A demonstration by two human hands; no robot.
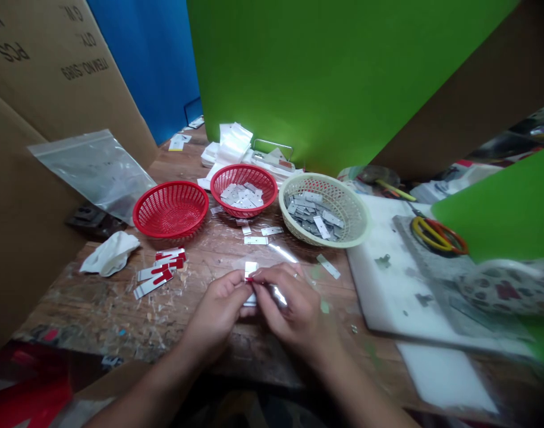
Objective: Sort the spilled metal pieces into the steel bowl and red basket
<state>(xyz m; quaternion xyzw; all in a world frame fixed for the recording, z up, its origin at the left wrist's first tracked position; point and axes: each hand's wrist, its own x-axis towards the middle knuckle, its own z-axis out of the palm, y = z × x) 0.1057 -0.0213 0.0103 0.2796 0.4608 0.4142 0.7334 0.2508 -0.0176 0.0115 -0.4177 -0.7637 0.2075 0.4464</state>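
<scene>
Close together over the near middle of the table, my left hand [225,303] and my right hand [292,303] meet at a small silver-white plate [251,268]. The left thumb and fingers grip it from the left. My right fingertips pinch at its middle, where a little red shows; they hide much of the plate. A shiny metallic thing [279,295] shows beneath the right fingers, its kind unclear. To the left lie several silver strips with red ends [153,282]. Beyond my hands, loose plain strips [255,241] lie on the wood.
An empty red basket [140,217], a red basket of small white plates [214,193] and a cream basket of grey strips [361,220] stand behind. Orange-and-yellow-handled scissors [432,235] lie right, on a white board [374,267]. A plastic bag [88,166] and crumpled white cloth [111,254] sit left.
</scene>
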